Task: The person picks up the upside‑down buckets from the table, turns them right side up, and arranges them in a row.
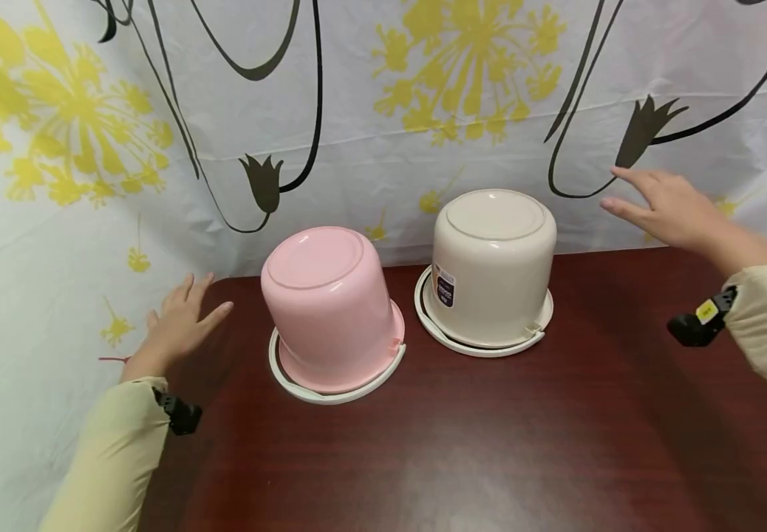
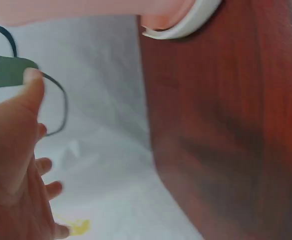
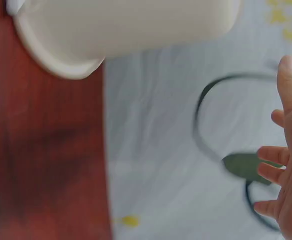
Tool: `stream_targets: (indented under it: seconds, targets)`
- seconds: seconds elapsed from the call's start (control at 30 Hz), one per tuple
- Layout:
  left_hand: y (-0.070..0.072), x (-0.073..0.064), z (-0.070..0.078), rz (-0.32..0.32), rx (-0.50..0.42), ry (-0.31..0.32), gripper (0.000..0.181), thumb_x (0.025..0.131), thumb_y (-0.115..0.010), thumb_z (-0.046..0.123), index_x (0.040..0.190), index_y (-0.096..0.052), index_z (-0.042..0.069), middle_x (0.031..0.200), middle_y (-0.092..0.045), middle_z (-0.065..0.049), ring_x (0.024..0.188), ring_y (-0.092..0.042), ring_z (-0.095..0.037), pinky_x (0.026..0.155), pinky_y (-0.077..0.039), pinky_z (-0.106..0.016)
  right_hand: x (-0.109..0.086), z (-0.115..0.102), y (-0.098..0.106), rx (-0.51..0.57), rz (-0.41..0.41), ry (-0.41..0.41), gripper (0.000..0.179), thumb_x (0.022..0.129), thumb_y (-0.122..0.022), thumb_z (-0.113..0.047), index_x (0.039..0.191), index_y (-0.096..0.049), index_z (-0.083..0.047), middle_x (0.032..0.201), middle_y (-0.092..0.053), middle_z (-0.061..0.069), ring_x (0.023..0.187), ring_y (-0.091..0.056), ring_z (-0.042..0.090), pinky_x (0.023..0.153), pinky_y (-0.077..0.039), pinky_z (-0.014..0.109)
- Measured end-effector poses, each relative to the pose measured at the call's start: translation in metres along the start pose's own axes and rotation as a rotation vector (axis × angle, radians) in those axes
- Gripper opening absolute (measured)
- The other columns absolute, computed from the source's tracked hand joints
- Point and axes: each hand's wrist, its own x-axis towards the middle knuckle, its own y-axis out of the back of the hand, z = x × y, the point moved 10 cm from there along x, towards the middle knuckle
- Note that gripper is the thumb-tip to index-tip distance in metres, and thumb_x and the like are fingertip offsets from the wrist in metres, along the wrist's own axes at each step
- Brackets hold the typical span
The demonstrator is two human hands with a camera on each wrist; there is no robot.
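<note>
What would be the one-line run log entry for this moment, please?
left hand open, beside pink bucket | right hand open, beside cream bucket | both buckets upside down on table

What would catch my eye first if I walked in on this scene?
Two upturned plastic buckets sit side by side on the dark red wooden table: a pink bucket on the left, a cream bucket on the right. An open left hand and open right hand flank them, touching neither.

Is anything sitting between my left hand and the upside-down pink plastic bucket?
Nothing visible. Only bare dark red wooden tabletop lies between the left hand and the upside-down pink plastic bucket. The cream bucket stands on the pink bucket's far side.
</note>
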Motion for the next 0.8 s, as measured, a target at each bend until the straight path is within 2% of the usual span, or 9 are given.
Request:
stream_targets:
  seconds: [0.17, 0.27, 0.37, 0.53, 0.8]
  targets:
    - [0.019, -0.006, 0.023, 0.031, -0.064, -0.116, 0.059, 0.094, -0.05, 0.034, 0.131, -0.035, -0.01, 0.129, -0.036, -0.034, 0.118, -0.033, -0.048, 0.093, -0.027, -0.061, 0.002, -0.06, 0.022, 0.046, 0.046, 0.109, 0.059, 0.095, -0.049, -0.033, 0.144, -0.027, -0.008, 0.128, -0.043, 0.031, 0.115, -0.037, 0.048, 0.088, -0.027, 0.062]
    - [0.025, -0.011, 0.035, 0.023, -0.087, -0.147, 0.05, 0.093, -0.052, 0.029, 0.123, -0.045, -0.01, 0.121, -0.045, -0.032, 0.112, -0.04, -0.045, 0.093, -0.03, -0.056, 0.0, -0.1, 0.03, 0.034, 0.07, 0.174, 0.051, 0.094, -0.051, -0.032, 0.139, -0.038, -0.01, 0.119, -0.053, 0.025, 0.109, -0.045, 0.044, 0.083, -0.033, 0.058]
    - [0.031, -0.018, 0.045, 0.035, -0.089, -0.177, 0.042, 0.092, -0.055, 0.025, 0.118, -0.051, -0.008, 0.117, -0.05, -0.029, 0.112, -0.042, -0.044, 0.093, -0.031, -0.054, -0.003, -0.138, 0.033, 0.023, 0.071, 0.251, 0.046, 0.094, -0.052, -0.031, 0.134, -0.045, -0.009, 0.117, -0.056, 0.021, 0.107, -0.049, 0.039, 0.084, -0.036, 0.055]
    - [0.033, -0.029, 0.062, 0.053, -0.089, -0.238, 0.036, 0.09, -0.059, 0.022, 0.113, -0.054, -0.005, 0.112, -0.054, -0.027, 0.109, -0.045, -0.042, 0.091, -0.033, -0.054, -0.006, -0.189, 0.024, 0.022, 0.034, 0.362, 0.043, 0.093, -0.054, -0.031, 0.129, -0.051, -0.008, 0.117, -0.057, 0.017, 0.109, -0.05, 0.033, 0.089, -0.035, 0.052]
    - [0.022, -0.04, 0.079, 0.045, -0.086, -0.281, 0.031, 0.088, -0.061, 0.021, 0.11, -0.057, -0.001, 0.107, -0.059, -0.02, 0.101, -0.052, -0.036, 0.087, -0.039, -0.05, -0.005, -0.242, -0.004, 0.005, 0.033, 0.518, 0.034, 0.089, -0.061, -0.024, 0.118, -0.06, -0.008, 0.116, -0.06, 0.008, 0.111, -0.052, 0.027, 0.092, -0.038, 0.044]
